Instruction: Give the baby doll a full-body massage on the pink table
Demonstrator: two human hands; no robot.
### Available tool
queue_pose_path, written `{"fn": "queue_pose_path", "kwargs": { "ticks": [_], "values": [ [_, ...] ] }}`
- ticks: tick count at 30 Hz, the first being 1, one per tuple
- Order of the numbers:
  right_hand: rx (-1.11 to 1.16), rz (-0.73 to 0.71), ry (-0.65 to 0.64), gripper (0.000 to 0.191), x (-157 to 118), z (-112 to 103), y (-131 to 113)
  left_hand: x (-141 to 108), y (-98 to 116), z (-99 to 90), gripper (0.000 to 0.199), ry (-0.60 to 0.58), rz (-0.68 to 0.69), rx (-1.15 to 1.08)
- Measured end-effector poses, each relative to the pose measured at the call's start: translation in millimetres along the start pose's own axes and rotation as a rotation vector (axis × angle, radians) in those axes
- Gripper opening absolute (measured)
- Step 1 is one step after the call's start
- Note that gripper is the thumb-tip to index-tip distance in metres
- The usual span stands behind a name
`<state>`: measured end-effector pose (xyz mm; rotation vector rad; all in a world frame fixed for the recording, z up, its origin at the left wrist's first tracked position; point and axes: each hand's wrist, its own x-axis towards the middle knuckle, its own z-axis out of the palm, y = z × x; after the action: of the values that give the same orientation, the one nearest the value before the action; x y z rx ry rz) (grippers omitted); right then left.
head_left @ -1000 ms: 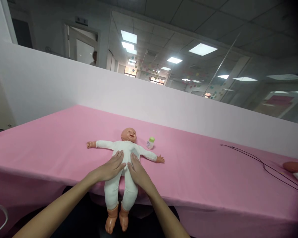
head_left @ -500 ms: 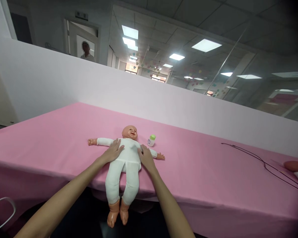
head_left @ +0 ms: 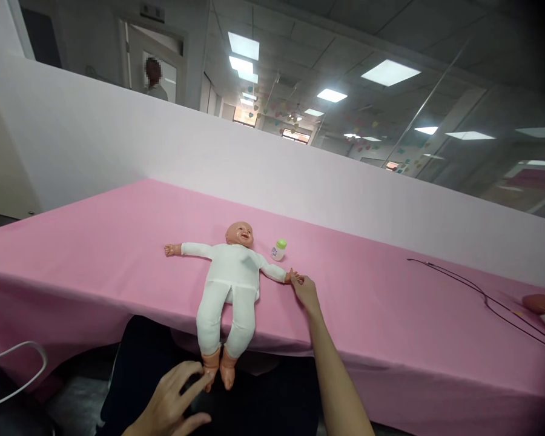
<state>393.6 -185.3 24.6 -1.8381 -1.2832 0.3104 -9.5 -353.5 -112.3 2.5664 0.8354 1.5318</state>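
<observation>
A baby doll (head_left: 233, 264) in white clothes lies face up on the pink-covered table (head_left: 367, 315), its legs hanging over the front edge. My right hand (head_left: 305, 292) is closed on the doll's hand (head_left: 293, 277), thumb and fingers pinched round it. Down by the doll's feet is my left hand (head_left: 175, 393), fingers apart and curved, with a fingertip at or just in front of one foot (head_left: 211, 361). Whether that fingertip touches the foot is unclear. A small bottle with a green lid (head_left: 279, 249) stands beside the doll's shoulder.
Dark thin tubing (head_left: 484, 295) runs across the right side of the table to an orange-brown object (head_left: 542, 304) at the edge. A white wall (head_left: 300, 181) with glass above it borders the back. Behind the glass, a person (head_left: 154, 79) is near a door.
Both hands have left the doll's torso. My left hand has come down to its feet, and my right hand has moved outward and taken hold of the doll's hand.
</observation>
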Motion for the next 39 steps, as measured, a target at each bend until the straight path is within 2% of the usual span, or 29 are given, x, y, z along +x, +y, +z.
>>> {"fn": "queue_pose_path", "kwargs": {
  "ticks": [3, 6, 9, 12, 15, 18, 20, 22, 24, 26, 28, 31, 35, 39],
  "values": [
    [0.392, 0.070, -0.087, 0.051, -0.1, 6.4, -7.4, -1.1, -7.8, 14.7, 0.060, 0.014, 0.033, 0.055],
    [0.667, 0.157, -0.055, 0.046, -2.6, 9.3, -12.8, -1.0, -17.1, 17.3, 0.065, 0.026, -0.002, -0.009],
    [0.814, 0.223, 0.007, 0.038, -6.4, 10.6, -17.7, -6.0, -18.3, 11.3, 0.059, 0.062, -0.059, -0.080],
    [0.903, 0.225, 0.065, 0.033, -6.8, 10.7, -31.8, 2.5, -12.8, -5.7, 0.051, 0.179, -0.170, -0.153],
    [0.978, 0.146, 0.103, 0.036, -3.5, 11.1, -61.8, 42.2, -12.6, -32.1, 0.028, 0.306, -0.352, -0.247],
    [0.900, -0.011, 0.001, 0.038, -3.8, 18.4, -101.0, 106.7, -28.9, -51.4, 0.019, 0.344, -0.552, -0.315],
    [0.742, -0.114, -0.143, 0.042, -9.3, 29.7, -124.7, 150.9, -48.4, -52.8, 0.028, 0.272, -0.641, -0.445],
    [0.584, -0.194, -0.304, 0.045, -17.3, 44.4, -141.3, 187.7, -69.1, -46.2, 0.035, 0.219, -0.686, -0.578],
    [0.493, -0.235, -0.410, 0.046, -23.2, 57.9, -149.0, 212.9, -85.4, -37.9, 0.038, 0.147, -0.687, -0.678],
    [0.474, -0.228, -0.436, 0.046, -21.8, 65.0, -148.5, 225.0, -93.9, -34.5, 0.039, 0.089, -0.667, -0.731],
    [0.539, -0.162, -0.400, 0.043, -11.3, 63.2, -141.5, 223.5, -94.1, -39.7, 0.039, 0.067, -0.668, -0.721],
    [0.714, -0.012, -0.234, 0.039, 14.7, 48.4, -122.1, 196.3, -82.4, -60.6, 0.035, 0.081, -0.685, -0.627],
    [0.889, 0.233, 0.039, 0.031, 36.5, 31.2, -85.0, 124.8, -53.1, -88.8, 0.023, 0.072, -0.649, -0.493],
    [0.902, 0.326, 0.148, 0.028, 30.1, 29.6, -53.5, 57.8, -24.5, -93.5, 0.018, 0.035, -0.593, -0.495]
  ]
}}
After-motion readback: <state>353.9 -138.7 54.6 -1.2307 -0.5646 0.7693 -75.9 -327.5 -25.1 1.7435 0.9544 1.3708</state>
